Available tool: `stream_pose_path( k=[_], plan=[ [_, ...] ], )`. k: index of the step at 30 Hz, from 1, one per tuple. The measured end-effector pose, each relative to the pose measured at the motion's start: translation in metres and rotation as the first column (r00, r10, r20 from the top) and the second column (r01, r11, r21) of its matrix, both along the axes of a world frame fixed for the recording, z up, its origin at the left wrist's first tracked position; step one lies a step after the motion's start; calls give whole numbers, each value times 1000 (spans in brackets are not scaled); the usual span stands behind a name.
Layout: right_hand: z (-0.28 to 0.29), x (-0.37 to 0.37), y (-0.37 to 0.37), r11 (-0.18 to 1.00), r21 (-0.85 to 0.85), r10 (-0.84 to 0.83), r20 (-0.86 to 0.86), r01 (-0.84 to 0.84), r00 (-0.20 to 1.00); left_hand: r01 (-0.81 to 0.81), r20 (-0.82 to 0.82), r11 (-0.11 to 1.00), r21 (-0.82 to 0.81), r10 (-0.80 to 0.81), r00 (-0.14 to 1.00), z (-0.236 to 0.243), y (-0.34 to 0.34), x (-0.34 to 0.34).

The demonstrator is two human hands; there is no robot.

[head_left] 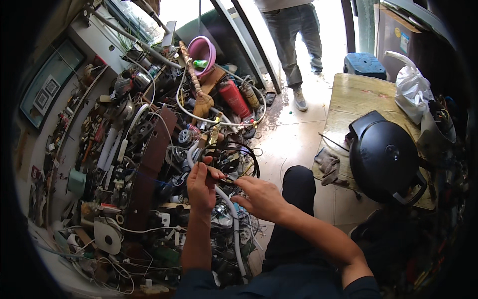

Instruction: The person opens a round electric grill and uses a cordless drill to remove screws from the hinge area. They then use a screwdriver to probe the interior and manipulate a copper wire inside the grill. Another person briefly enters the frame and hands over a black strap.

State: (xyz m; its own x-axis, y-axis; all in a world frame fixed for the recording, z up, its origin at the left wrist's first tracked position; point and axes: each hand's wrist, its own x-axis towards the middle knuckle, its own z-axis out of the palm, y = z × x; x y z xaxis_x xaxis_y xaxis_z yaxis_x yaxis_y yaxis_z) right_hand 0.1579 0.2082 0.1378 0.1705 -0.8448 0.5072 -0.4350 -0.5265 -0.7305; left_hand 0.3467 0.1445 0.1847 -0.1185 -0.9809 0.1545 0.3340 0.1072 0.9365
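A black cable [257, 163] hangs in a loose loop between my hands, above the heap of parts on the left. My left hand [201, 188] is raised with its fingers closed on one part of the cable. Just to the right, my right hand [261, 197] pinches the cable between thumb and fingers, close to the left fingertips. What lies exactly between the fingertips is too small to make out. A round black appliance [388, 159] with a handle sits on the wooden table, beyond my right arm.
Cluttered parts, wires and a grey hose [230, 207] fill the left side. A red cylinder [234, 98] and a pink basin [201, 54] lie farther back. On the table [356, 102] are a grey glove [327, 166] and a white plastic bag [413, 89]. A person [291, 42] stands in the doorway.
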Motion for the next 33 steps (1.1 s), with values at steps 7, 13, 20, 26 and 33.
stream_pose_path(
  k=[7, 13, 20, 26, 33],
  plan=[
    [-9, 49, -4, 985, 152, 70, 58, -78, 996, -97, 381, 993, -60, 113, 918, -1, 41, 25],
    [-30, 36, -11, 983, 154, 30, 421, -104, 906, -189, 549, 978, -86, 205, 811, 10, 27, 27],
    [-36, -62, -37, 951, 1, -18, 998, -309, -52, -473, 446, 873, -116, 471, 761, 3, -28, 84],
    [-28, -143, -30, 996, 55, -38, 977, -74, 208, -481, 334, 873, 81, 432, 838, -23, -69, 143],
    [-37, -196, -31, 901, 293, -388, 874, 321, 291, -434, 200, 877, 206, 396, 896, -38, -78, 154]
  ],
)
